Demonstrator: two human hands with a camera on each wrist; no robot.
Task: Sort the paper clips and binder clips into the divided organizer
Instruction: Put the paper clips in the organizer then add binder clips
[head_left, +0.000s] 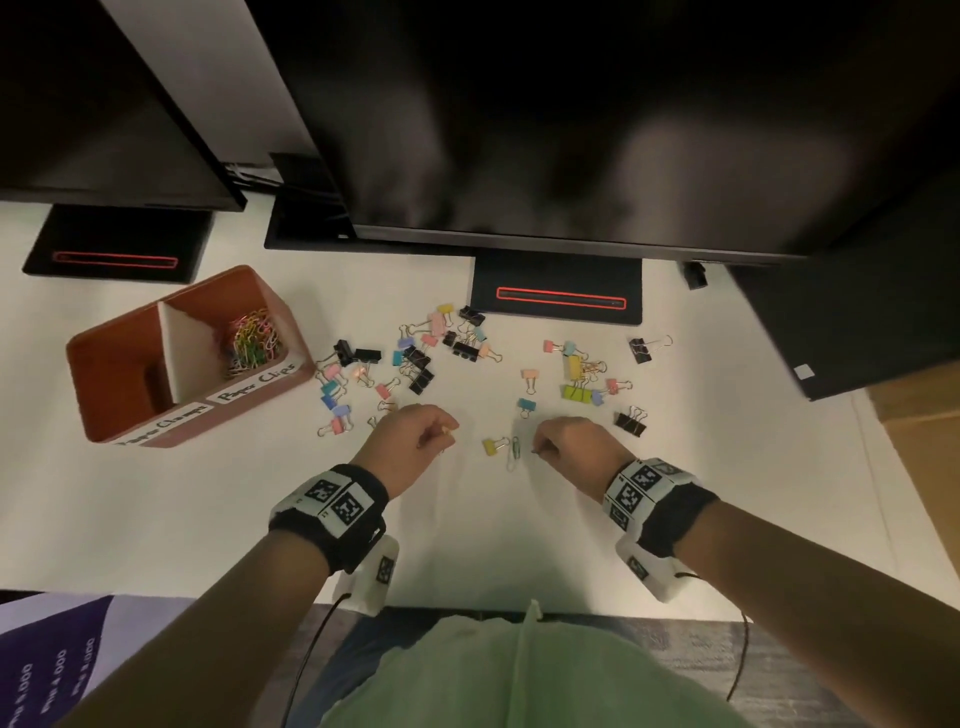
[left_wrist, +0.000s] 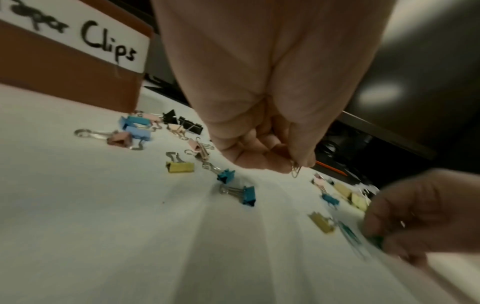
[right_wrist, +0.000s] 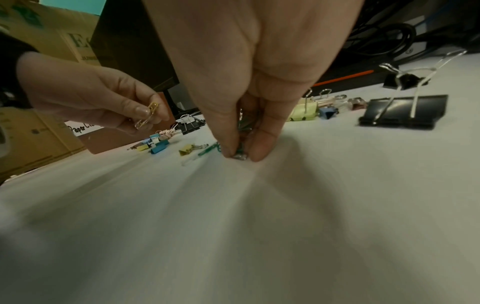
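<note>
- Clearly the paper clips are featherweight bent wire, thin and flat against the counter (head_left: 675, 519), so I judge they need a fingertip or nail pinch at one rounded end, not a whole-hand grab.
- The left hand (head_left: 410, 441) hovers above the counter, thumb and forefinger pinching a yellow paper clip (right_wrist: 152, 112), which dangles from the tips.
- The right hand (head_left: 574, 447) is pressed down to the counter, thumb and forefinger closed on something small and greenish-metallic (right_wrist: 240, 154), likely another paper clip; blur keeps me from being sure.
- A green paper clip (head_left: 514, 449) lies flat just beside that hand, next to a yellow binder clip (head_left: 491, 446).
- Binder clips are stiffer and heavier; the folded body or the wire handles give a sure hold, and the big black binder clip (right_wrist: 405, 112) would want a wider pinch.
- Many coloured and black binder clips are scattered on the counter between the hands and the monitor base (head_left: 558, 291).
- The organizer (head_left: 130, 415) stands to the left; its "Paper Clips" compartment holds a heap of coloured clips (head_left: 252, 343), and the other compartment shows nothing I can make out.
</note>
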